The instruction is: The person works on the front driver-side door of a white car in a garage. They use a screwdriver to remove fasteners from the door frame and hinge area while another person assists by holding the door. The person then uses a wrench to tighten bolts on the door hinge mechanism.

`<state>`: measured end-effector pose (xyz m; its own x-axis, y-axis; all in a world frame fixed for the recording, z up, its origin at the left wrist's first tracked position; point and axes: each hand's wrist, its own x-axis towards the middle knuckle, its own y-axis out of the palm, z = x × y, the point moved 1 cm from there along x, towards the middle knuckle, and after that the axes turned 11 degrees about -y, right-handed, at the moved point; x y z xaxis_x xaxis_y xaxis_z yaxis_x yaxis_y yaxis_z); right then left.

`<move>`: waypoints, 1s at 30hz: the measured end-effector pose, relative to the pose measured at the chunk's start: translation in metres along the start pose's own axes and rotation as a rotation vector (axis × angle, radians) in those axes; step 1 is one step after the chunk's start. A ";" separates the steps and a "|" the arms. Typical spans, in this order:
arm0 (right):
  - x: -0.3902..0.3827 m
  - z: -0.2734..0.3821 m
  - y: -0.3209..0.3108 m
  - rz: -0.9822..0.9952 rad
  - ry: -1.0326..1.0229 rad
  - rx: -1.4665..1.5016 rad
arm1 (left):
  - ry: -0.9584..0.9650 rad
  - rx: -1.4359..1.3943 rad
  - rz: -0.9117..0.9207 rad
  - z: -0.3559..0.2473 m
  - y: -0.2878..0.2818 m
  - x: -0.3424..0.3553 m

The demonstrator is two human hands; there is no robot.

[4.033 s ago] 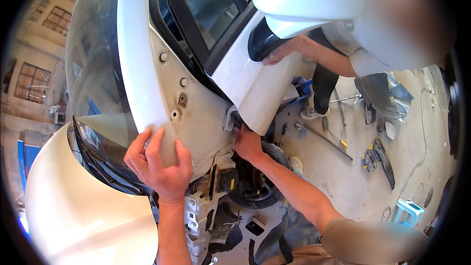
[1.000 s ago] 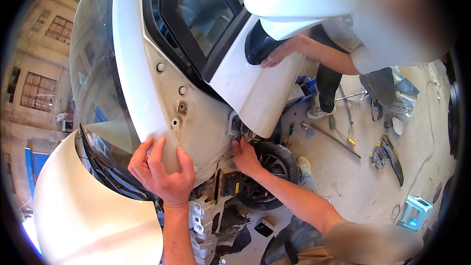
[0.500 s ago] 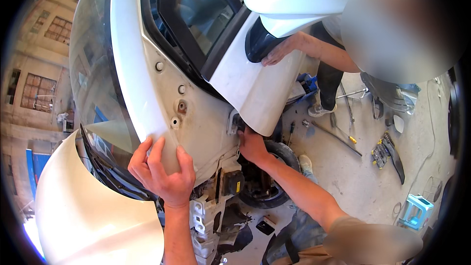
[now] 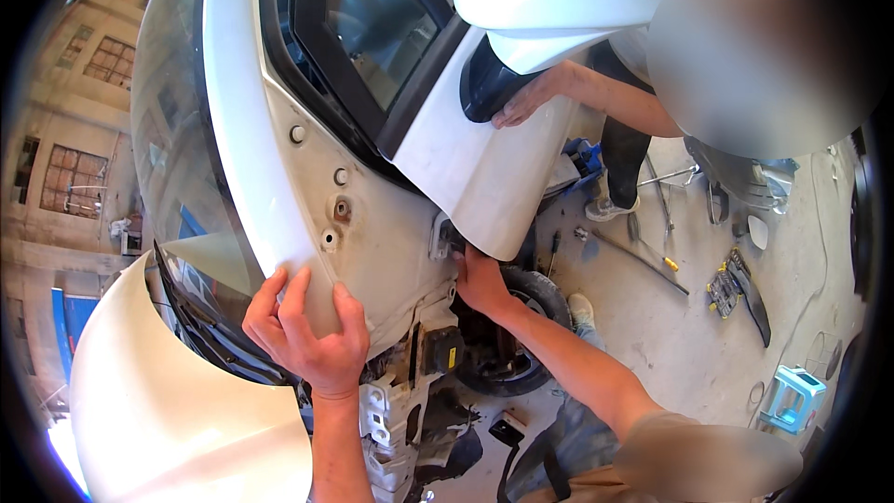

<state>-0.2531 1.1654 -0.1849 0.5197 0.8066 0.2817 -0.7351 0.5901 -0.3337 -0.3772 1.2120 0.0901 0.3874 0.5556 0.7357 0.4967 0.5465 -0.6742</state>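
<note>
My left hand lies against the white body panel below the windshield pillar, fingers spread and fingertips touching it. Nothing is in that hand. My right hand reaches in by the metal door hinge, under the front lower corner of the open white car door. Its fingertips are hidden behind that corner, so what they touch cannot be seen. Higher up, a co-worker's hand presses on the black base of the white side mirror.
The raised-looking white hood is at lower left beside the windshield. Below my right hand are a wheel and exposed body metal. Tools, a long bar, a black-and-yellow tool set and a blue stool are on the floor.
Both my hands and the co-worker's hand keep nearly the same places. The view has shifted slightly, and a dark strap now shows beside the small black box on the floor.
</note>
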 end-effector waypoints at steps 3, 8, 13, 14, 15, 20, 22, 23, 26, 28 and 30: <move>-0.001 0.002 0.008 0.013 0.080 0.047 | 0.023 0.014 -0.009 0.002 -0.001 0.001; -0.012 0.051 0.008 -0.030 0.310 0.343 | 0.014 0.015 -0.019 0.002 0.000 0.001; -0.013 0.045 -0.001 -0.023 0.374 0.363 | -0.001 -0.014 -0.019 0.004 0.000 0.000; -0.011 0.039 -0.003 0.021 0.318 0.288 | -0.007 -0.021 -0.022 0.005 0.001 -0.001; -0.008 0.029 -0.005 0.065 0.261 0.213 | 0.001 -0.007 -0.025 0.005 0.000 0.000; 0.004 0.001 0.006 -0.136 -0.171 -0.061 | 0.020 0.009 -0.025 0.003 -0.001 0.002; -0.002 0.008 0.009 -0.017 0.091 0.067 | 0.002 -0.021 -0.030 0.005 0.002 -0.002; -0.002 0.017 0.009 0.037 0.219 0.130 | -0.003 -0.038 -0.038 0.006 0.003 -0.001; -0.012 0.043 0.012 -0.026 0.293 0.307 | -0.002 -0.017 -0.042 0.006 0.001 0.000; -0.014 0.051 0.011 0.031 0.485 0.509 | -0.018 -0.025 -0.043 0.007 0.002 -0.002; -0.013 0.049 0.007 0.084 0.611 0.694 | -0.008 -0.018 -0.053 0.007 0.002 0.002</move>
<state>-0.2865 1.1577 -0.1468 0.4473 0.8398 -0.3078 -0.7739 0.5359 0.3375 -0.3809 1.2189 0.0895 0.3538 0.5313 0.7698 0.5305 0.5638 -0.6330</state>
